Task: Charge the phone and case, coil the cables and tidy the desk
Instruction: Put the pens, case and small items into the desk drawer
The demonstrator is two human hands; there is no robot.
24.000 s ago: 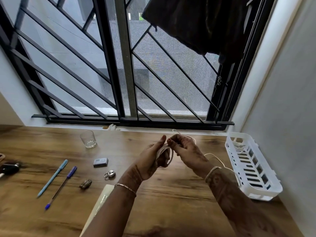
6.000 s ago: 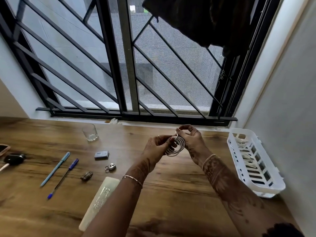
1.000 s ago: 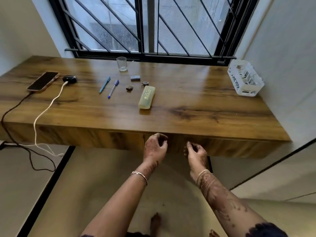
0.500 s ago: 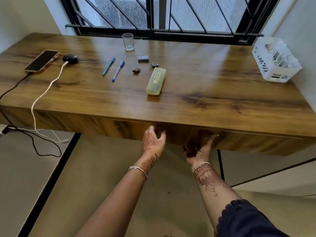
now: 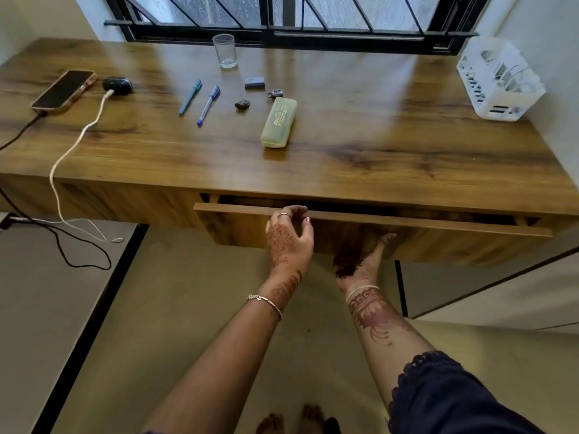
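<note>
Reddish-brown henna patterns mark the left hand [image 5: 289,242] and, seemingly, the right hand [image 5: 360,266]; the drawer [image 5: 454,245] is wood-grain brown.

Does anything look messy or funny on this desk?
Yes. The drawer under the desk sits partly open, and the left hand grips its top edge. A white cable and a black cable hang off the desk's left edge and loop loosely below.

Far left: dark-screened smartphone in a tan cover [image 5: 62,91], flat, face up on the brown wood-grain desk [image 5: 376,136]. A thin black cable [image 5: 20,131] is plugged into its near end and trails off the left edge. Just right of it sits a small black oval charging case [image 5: 117,86]. A white cable [image 5: 67,151] runs from its front across the top, over the front edge, to the floor. Shallow wooden drawer [image 5: 438,245] under the top, slightly open.
</note>
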